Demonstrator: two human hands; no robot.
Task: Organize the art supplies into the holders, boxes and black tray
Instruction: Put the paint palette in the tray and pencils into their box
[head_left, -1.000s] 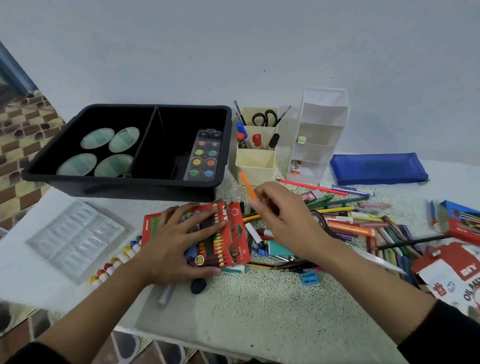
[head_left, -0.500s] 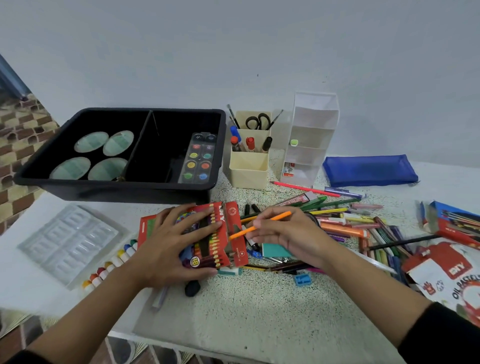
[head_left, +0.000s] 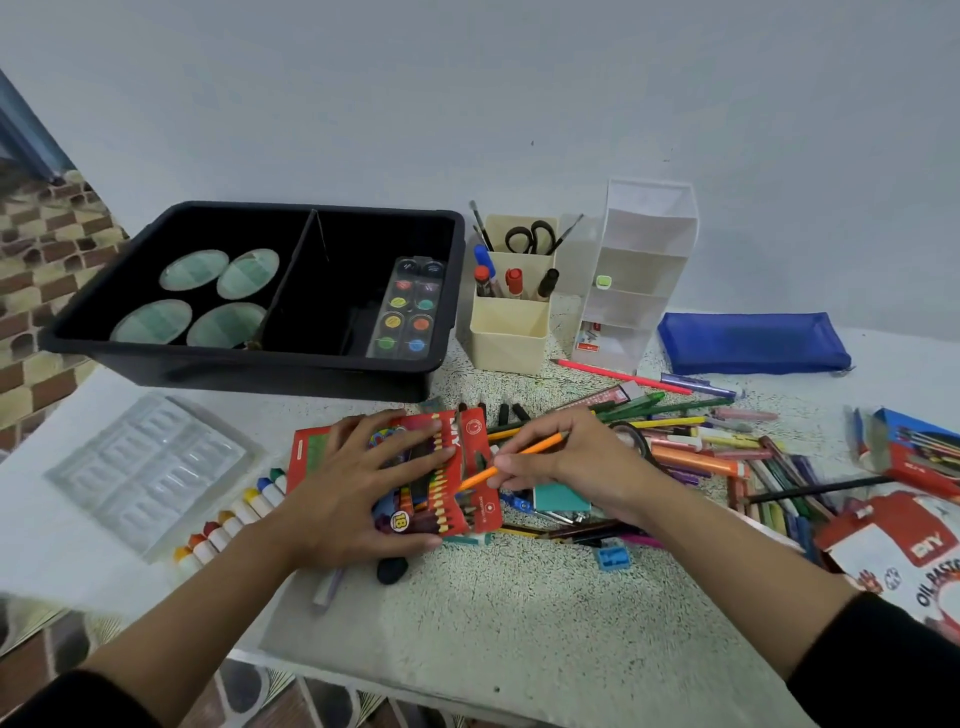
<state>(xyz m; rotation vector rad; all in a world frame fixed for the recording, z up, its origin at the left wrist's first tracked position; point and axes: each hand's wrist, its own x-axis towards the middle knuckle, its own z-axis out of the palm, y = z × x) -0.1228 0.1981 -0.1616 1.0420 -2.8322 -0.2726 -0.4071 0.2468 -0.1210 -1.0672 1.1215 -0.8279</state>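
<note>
My left hand (head_left: 358, 483) lies flat with spread fingers on a red coloured-pencil box (head_left: 457, 478) in the middle of the table. My right hand (head_left: 576, 467) pinches an orange pencil (head_left: 511, 460), whose tip points down-left at the open flap of that box. A black tray (head_left: 249, 358) stands behind, holding four oval palettes (head_left: 192, 299) and a watercolour set (head_left: 408, 312). A cream pen holder (head_left: 511, 332) with scissors, brushes and markers and a white tiered holder (head_left: 634, 270) stand to the tray's right. A heap of loose pencils and markers (head_left: 727, 447) lies right of my right hand.
A clear plastic insert (head_left: 145, 467) and a row of paint tubes (head_left: 228, 519) lie at the left. A blue pouch (head_left: 753, 343) sits back right. An oil pastel box (head_left: 904, 561) and another pencil box (head_left: 919, 452) lie at the right edge. A blue sharpener (head_left: 613, 558) lies near the front.
My right hand lowered the orange pencil from upright to nearly level, then moved it left so its tip reaches the red box. My left hand stayed on the box.
</note>
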